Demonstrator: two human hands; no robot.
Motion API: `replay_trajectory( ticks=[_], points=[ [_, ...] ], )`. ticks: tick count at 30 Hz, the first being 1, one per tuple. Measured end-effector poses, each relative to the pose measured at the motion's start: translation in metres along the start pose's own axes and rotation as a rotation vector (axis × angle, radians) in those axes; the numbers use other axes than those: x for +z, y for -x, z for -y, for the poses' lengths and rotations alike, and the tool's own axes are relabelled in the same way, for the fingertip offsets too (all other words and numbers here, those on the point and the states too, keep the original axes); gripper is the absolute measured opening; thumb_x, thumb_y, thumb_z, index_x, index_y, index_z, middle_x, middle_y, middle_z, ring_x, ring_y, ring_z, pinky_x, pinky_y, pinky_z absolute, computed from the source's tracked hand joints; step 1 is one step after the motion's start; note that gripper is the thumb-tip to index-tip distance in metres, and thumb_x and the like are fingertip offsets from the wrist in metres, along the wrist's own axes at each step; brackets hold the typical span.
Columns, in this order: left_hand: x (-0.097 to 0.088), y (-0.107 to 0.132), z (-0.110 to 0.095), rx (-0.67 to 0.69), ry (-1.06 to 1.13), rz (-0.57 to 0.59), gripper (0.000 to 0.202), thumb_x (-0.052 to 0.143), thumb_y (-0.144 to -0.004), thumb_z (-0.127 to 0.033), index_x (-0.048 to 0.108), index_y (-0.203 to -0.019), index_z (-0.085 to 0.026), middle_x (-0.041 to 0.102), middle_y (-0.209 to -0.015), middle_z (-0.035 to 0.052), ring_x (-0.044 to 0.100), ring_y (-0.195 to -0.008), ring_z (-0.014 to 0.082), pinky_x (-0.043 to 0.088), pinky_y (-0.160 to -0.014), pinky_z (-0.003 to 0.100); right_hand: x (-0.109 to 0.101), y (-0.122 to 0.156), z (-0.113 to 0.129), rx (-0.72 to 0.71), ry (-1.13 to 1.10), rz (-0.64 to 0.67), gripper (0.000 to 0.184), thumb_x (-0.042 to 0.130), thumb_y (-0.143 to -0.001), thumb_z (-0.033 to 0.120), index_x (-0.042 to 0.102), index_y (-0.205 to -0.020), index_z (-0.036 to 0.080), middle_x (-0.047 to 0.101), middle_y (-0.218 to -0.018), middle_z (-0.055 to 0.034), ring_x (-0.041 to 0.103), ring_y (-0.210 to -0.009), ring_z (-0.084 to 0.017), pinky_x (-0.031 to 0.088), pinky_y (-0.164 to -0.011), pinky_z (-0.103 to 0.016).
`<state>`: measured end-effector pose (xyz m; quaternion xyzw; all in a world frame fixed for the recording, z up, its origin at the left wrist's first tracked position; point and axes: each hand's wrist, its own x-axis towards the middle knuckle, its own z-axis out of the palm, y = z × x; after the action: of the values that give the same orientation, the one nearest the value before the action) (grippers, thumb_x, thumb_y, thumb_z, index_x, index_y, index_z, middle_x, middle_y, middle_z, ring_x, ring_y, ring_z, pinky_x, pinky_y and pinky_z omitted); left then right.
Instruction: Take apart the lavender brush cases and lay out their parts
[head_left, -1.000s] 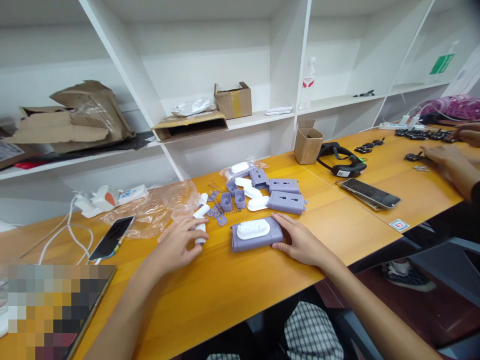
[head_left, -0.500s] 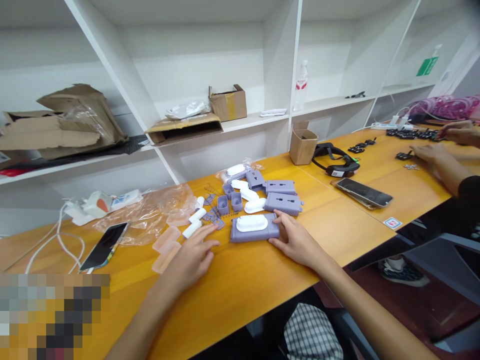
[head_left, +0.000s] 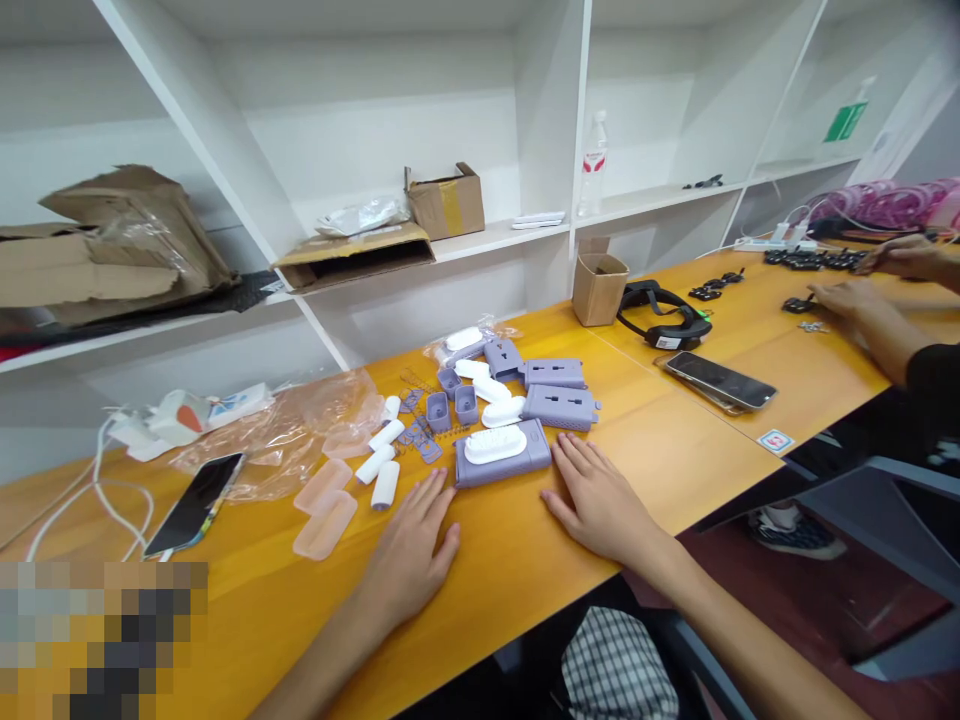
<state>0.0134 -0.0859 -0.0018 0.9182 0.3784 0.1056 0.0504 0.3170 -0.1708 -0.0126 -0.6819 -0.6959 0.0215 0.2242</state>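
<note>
My left hand (head_left: 409,560) lies flat on the orange wooden table (head_left: 480,610), holding nothing, just below several white cylinders (head_left: 385,485) and close to the pink translucent trays (head_left: 324,525). My right hand (head_left: 600,505) also rests open on the wood, its fingertips beside the right end of a lilac plastic housing (head_left: 501,465). That housing carries a white ribbed insert (head_left: 495,445). Beyond it lie lilac cups (head_left: 452,407), larger lilac housings (head_left: 560,406) and curved white pieces (head_left: 503,411).
A crumpled clear plastic bag (head_left: 315,430) and a phone (head_left: 193,518) lie to the left. To the right are a headset (head_left: 664,315), a second phone (head_left: 720,380) and a kraft cup (head_left: 598,290). A co-worker's hands (head_left: 855,310) work near small black parts (head_left: 806,260).
My left hand has let go of the white cylinder and moved back toward me. My right hand has come off the top of the housing. The view has shifted slightly.
</note>
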Motion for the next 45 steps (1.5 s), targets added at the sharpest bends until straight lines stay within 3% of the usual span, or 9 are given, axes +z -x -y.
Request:
replay_trajectory(
  ticks=[5, 16, 27, 34, 45],
  points=[
    [0.007, 0.007, 0.001, -0.032, -0.057, -0.013, 0.056, 0.043, -0.105, -0.04, 0.055, -0.152, -0.013, 0.04, -0.169, 0.0144, 0.039, -0.157, 0.0343, 0.036, -0.128, 0.06, -0.004, 0.009, 0.001, -0.053, 0.082, 0.08, 0.074, 0.042, -0.105, 0.052, 0.042, -0.161, 0.003, 0.036, -0.169, -0.0205, 0.031, -0.159, -0.038, 0.027, -0.13, -0.062],
    [0.016, 0.022, 0.003, -0.077, -0.12, -0.131, 0.057, 0.045, -0.105, -0.042, 0.05, -0.157, -0.02, 0.043, -0.168, 0.01, 0.042, -0.155, 0.0327, 0.038, -0.127, 0.056, -0.016, 0.007, 0.006, -0.073, 0.089, 0.169, 0.078, 0.04, -0.106, 0.053, 0.036, -0.162, 0.0, 0.027, -0.17, -0.022, 0.023, -0.161, -0.039, 0.024, -0.13, -0.064],
    [0.024, 0.03, -0.002, -0.212, -0.117, -0.174, 0.059, 0.045, -0.104, -0.048, 0.049, -0.158, -0.025, 0.045, -0.168, 0.0067, 0.041, -0.156, 0.0324, 0.033, -0.129, 0.059, -0.014, 0.008, 0.003, -0.061, -0.014, 0.173, 0.082, 0.034, -0.107, 0.059, 0.033, -0.163, 0.0, 0.022, -0.171, -0.021, 0.018, -0.162, -0.038, 0.018, -0.132, -0.062],
    [0.018, 0.031, -0.002, -0.292, -0.044, -0.193, 0.057, 0.05, -0.101, -0.051, 0.058, -0.151, -0.024, 0.044, -0.168, 0.0084, 0.041, -0.155, 0.0359, 0.042, -0.124, 0.059, -0.014, 0.007, 0.003, -0.05, -0.034, 0.167, 0.078, 0.039, -0.106, 0.054, 0.033, -0.164, 0.001, 0.023, -0.172, -0.02, 0.018, -0.163, -0.038, 0.018, -0.132, -0.062],
    [0.017, 0.032, -0.004, -0.256, -0.093, -0.166, 0.055, 0.048, -0.104, -0.047, 0.057, -0.152, -0.022, 0.044, -0.168, 0.0097, 0.041, -0.155, 0.0343, 0.04, -0.124, 0.058, -0.012, 0.008, 0.002, -0.06, -0.003, 0.123, 0.078, 0.038, -0.106, 0.057, 0.037, -0.163, 0.004, 0.028, -0.171, -0.0201, 0.023, -0.162, -0.038, 0.02, -0.132, -0.06]
  ],
)
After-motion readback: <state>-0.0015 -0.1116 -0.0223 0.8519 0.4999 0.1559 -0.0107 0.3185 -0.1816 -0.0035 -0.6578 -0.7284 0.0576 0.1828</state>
